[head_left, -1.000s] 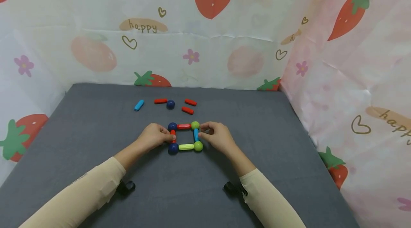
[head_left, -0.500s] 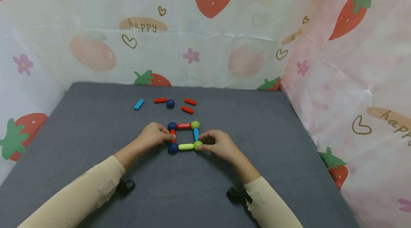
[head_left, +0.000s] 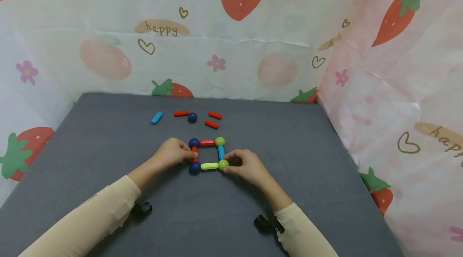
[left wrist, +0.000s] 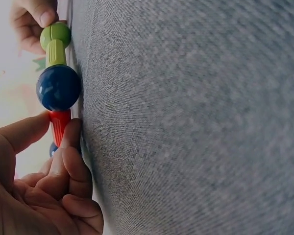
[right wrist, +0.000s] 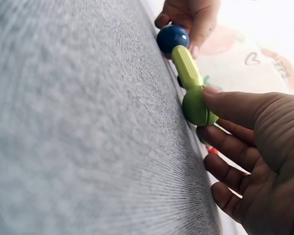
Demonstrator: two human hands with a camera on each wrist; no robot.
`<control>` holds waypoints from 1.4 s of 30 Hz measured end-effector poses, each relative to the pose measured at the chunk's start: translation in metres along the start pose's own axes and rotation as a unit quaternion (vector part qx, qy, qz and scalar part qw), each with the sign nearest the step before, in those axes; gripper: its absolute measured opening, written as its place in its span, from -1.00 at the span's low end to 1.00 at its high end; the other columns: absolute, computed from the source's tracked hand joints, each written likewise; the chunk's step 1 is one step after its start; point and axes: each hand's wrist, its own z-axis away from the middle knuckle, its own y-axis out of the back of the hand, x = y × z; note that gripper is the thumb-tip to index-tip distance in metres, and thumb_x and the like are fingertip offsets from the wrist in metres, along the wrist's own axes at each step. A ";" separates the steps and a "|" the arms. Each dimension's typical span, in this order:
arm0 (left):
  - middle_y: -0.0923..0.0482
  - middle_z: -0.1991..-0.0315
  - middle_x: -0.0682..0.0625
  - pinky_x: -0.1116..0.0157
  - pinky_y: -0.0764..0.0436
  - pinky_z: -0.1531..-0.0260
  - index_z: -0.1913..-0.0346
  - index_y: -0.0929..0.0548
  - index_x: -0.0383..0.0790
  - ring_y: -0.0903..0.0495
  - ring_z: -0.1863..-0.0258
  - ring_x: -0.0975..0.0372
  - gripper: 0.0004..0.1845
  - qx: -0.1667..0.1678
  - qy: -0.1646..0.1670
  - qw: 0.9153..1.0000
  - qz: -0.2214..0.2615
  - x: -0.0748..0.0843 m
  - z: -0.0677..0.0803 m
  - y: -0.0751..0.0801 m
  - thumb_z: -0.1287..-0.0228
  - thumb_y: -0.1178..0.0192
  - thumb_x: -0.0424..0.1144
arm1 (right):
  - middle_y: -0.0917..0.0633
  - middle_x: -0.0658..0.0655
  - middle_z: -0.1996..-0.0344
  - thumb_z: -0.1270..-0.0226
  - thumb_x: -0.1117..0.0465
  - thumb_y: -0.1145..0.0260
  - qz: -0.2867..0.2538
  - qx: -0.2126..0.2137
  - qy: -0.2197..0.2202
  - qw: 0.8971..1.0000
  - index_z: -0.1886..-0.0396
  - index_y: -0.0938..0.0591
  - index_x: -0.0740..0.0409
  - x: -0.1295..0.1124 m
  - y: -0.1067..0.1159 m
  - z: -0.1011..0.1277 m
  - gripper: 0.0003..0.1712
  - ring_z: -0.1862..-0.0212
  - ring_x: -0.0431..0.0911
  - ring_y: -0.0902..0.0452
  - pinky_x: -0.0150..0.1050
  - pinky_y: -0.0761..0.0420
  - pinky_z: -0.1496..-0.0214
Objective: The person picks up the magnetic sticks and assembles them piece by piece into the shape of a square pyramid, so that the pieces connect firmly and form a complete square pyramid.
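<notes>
A square of magnetic balls and rods lies on the grey cloth. Its left side is a red rod [head_left: 195,149], which my left hand [head_left: 173,152] pinches between thumb and finger. At the near right corner is a green ball [head_left: 223,165], held between the thumb and fingers of my right hand [head_left: 250,167]. A yellow-green rod [right wrist: 187,67] joins it to the near dark blue ball [left wrist: 59,88]. The right side is a light blue rod [head_left: 221,152]. A red rod [head_left: 207,142] links the far dark blue ball [head_left: 194,142] and far green ball [head_left: 220,141].
Beyond the square lie a loose light blue rod [head_left: 156,118], a red rod [head_left: 181,113] beside a dark blue ball [head_left: 192,117], and two more red rods, one nearer [head_left: 211,124]. A strawberry-patterned curtain [head_left: 238,48] borders the cloth-covered table [head_left: 307,160] behind.
My right hand has come down from beside the light blue rod and far green ball to the near green ball, which it now holds. My left hand stays on the red rod.
</notes>
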 end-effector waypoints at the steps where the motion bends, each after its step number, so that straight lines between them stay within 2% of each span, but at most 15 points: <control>1: -0.67 0.34 0.04 0.29 -0.43 0.48 0.34 -0.85 -0.12 -0.51 0.43 0.19 -0.72 0.000 0.000 1.000 0.001 0.001 0.000 0.000 -0.28 -0.42 0.03 | -0.74 -0.19 0.13 -0.19 0.01 -0.59 0.000 0.003 -0.001 1.000 0.02 -0.76 -0.17 0.000 0.000 0.000 -0.65 0.05 -0.20 -0.55 -0.13 -0.56 -0.07; 7: -0.71 0.23 0.01 0.30 -0.54 0.38 0.23 -0.85 -0.16 -0.57 0.32 0.18 -0.71 -0.009 -0.004 1.000 0.002 0.002 0.003 0.005 -0.29 -0.41 0.02 | -0.75 -0.18 0.15 -0.18 0.02 -0.60 -0.003 0.012 -0.003 1.000 0.04 -0.77 -0.18 0.001 -0.001 0.000 -0.66 0.07 -0.19 -0.51 -0.14 -0.56 -0.02; 12: -0.70 0.16 -0.04 0.27 -0.57 0.34 0.11 -0.81 -0.19 -0.59 0.27 0.14 -0.67 -0.010 -0.019 1.000 0.001 -0.001 0.003 0.017 -0.32 -0.38 0.02 | -0.73 -0.18 0.16 -0.19 0.02 -0.60 -0.009 0.012 -0.003 1.000 0.05 -0.77 -0.20 0.002 -0.002 0.000 -0.68 0.10 -0.19 -0.50 -0.14 -0.56 0.01; 16: -0.71 0.15 -0.05 0.25 -0.57 0.35 0.00 -0.75 -0.19 -0.60 0.28 0.12 -0.66 0.015 -0.054 0.998 -0.008 -0.007 -0.006 0.032 -0.39 -0.32 -0.01 | -0.70 -0.16 0.17 -0.19 0.02 -0.60 -0.009 0.017 -0.004 1.000 0.05 -0.78 -0.21 0.003 -0.001 0.000 -0.68 0.10 -0.17 -0.50 -0.14 -0.56 0.02; 19: -0.73 0.09 -0.08 0.22 -0.61 0.27 -0.06 -0.71 -0.18 -0.64 0.21 0.11 -0.66 0.042 -0.083 0.996 -0.013 -0.012 -0.014 0.044 -0.42 -0.30 -0.03 | -0.70 -0.16 0.17 -0.18 0.02 -0.60 -0.007 0.024 -0.006 1.000 0.05 -0.78 -0.22 0.005 -0.001 0.000 -0.68 0.09 -0.18 -0.51 -0.14 -0.56 0.01; 24: -0.71 0.01 -0.14 0.13 -0.63 0.14 -0.15 -0.67 -0.22 -0.66 0.08 0.07 -0.61 0.080 -0.107 0.991 -0.027 -0.022 -0.024 0.066 -0.46 -0.26 -0.03 | -0.71 -0.16 0.16 -0.18 0.02 -0.60 -0.009 0.022 0.000 1.000 0.06 -0.78 -0.20 0.007 -0.001 0.000 -0.68 0.08 -0.19 -0.52 -0.14 -0.57 -0.01; 32: -0.67 -0.03 -0.20 0.00 -0.59 0.08 -0.21 -0.63 -0.27 -0.60 0.03 -0.02 -0.58 0.145 -0.111 0.981 -0.058 -0.044 -0.039 0.087 -0.47 -0.26 -0.06 | -0.68 -0.16 0.18 -0.19 0.01 -0.59 0.000 0.017 -0.001 1.000 0.05 -0.78 -0.22 0.007 -0.003 0.002 -0.68 0.12 -0.17 -0.49 -0.15 -0.55 0.03; 35: -0.63 -0.11 -0.25 -0.07 -0.57 0.01 -0.23 -0.60 -0.30 -0.56 -0.07 -0.09 -0.56 0.161 -0.107 0.979 -0.062 -0.049 -0.047 0.092 -0.46 -0.27 -0.08 | -0.69 -0.16 0.17 -0.19 0.01 -0.59 0.002 0.017 -0.004 1.000 0.05 -0.78 -0.21 0.006 -0.002 0.003 -0.68 0.12 -0.18 -0.49 -0.15 -0.54 0.02; 39: -0.57 -0.21 -0.30 -0.18 -0.46 -0.16 -0.28 -0.55 -0.31 -0.40 -0.27 -0.19 -0.52 0.183 -0.092 0.977 -0.061 -0.056 -0.055 0.096 -0.47 -0.26 -0.08 | -0.71 -0.17 0.16 -0.19 0.00 -0.59 0.006 0.017 -0.001 1.000 0.05 -0.78 -0.20 0.005 -0.002 0.003 -0.68 0.11 -0.19 -0.49 -0.17 -0.54 0.02; 42: -0.55 -0.24 -0.31 -0.23 -0.37 -0.20 -0.30 -0.54 -0.31 -0.30 -0.32 -0.24 -0.49 0.195 -0.080 0.975 -0.064 -0.059 -0.059 0.098 -0.47 -0.25 -0.06 | -0.72 -0.18 0.15 -0.20 0.00 -0.59 0.005 0.019 0.007 1.000 0.04 -0.78 -0.20 0.004 -0.002 0.002 -0.68 0.10 -0.20 -0.49 -0.16 -0.55 0.01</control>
